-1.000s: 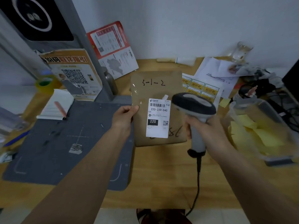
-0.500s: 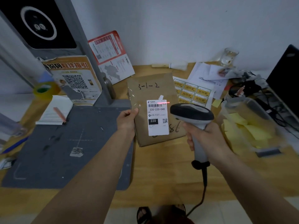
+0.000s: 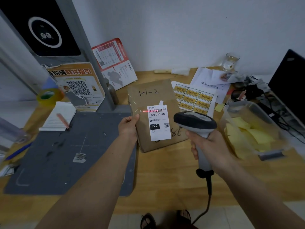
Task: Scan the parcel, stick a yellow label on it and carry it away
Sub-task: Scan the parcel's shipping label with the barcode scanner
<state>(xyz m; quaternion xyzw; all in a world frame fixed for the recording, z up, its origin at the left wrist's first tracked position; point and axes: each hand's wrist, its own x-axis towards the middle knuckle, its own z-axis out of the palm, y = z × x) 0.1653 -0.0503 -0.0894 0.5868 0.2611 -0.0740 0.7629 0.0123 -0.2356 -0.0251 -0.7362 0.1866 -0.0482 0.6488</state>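
Note:
A flat brown cardboard parcel (image 3: 148,96) lies on the wooden desk, marked "3-1-2" by hand, with a white shipping label (image 3: 159,128) on its front. My left hand (image 3: 129,126) holds the parcel's left edge, thumb on top. My right hand (image 3: 206,146) grips the handle of a grey barcode scanner (image 3: 194,122), whose head points at the label. A red scan line crosses the barcode at the label's top. A sheet of yellow labels (image 3: 193,99) lies just right of the parcel, behind the scanner.
A grey scanning mat (image 3: 57,154) with an upright post covers the desk's left. A clear tub (image 3: 250,129) of yellow notes stands at the right, with cables, papers and a dark monitor (image 3: 290,86) behind. Tape roll (image 3: 47,96) and notebook (image 3: 57,116) sit at the left.
The red scan line has slid left along the barcode and now reaches past the label's left edge. Both hands keep their hold and the parcel stays in place.

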